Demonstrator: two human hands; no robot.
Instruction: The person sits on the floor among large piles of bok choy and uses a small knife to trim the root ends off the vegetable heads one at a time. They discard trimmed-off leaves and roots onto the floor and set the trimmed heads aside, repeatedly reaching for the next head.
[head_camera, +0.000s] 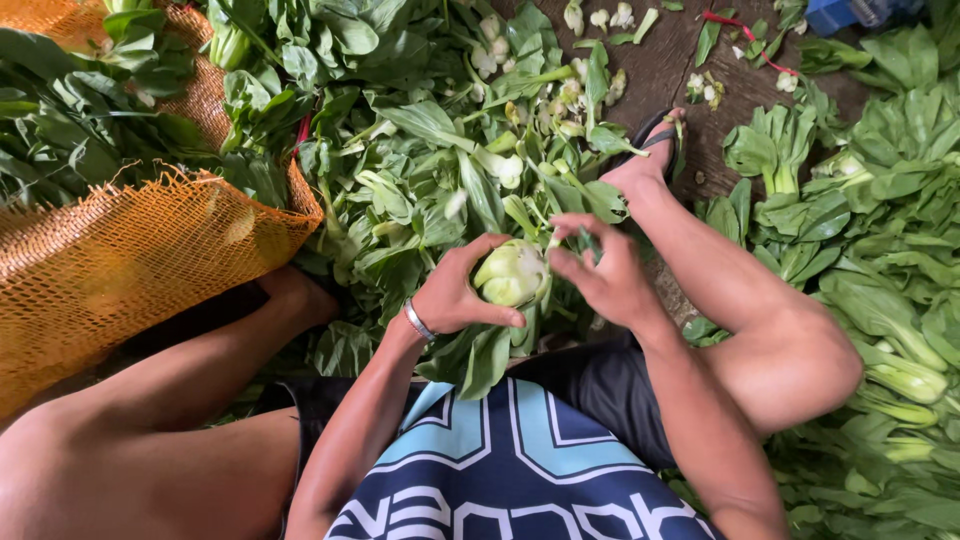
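Nearest the lens, a blue patterned shirt (510, 470) fills the bottom edge, and just beyond it both hands meet over a head of bok choy (512, 272), the landmark for everything else. Left hand (462, 290), with a metal bracelet (418, 320) at the wrist, is closed around the pale stalk base, leaves hanging down toward the shirt. Right hand (605, 275) is just right of the bok choy, fingertips pinched on something at its edge, likely an outer leaf or a small blade; which, I cannot tell. Beyond the bok choy spreads a loose heap of leaves and trimmings (440, 150); to its far left sits an orange mesh sack (130, 270) stuffed with greens; to its right lies a pile of whole bok choy (880, 250). A sandalled foot (655, 150) rests beyond and right of it. The likely risk: crisp stalks may snap if peeled too hard, and if a blade is there, the left thumb sits close to it.
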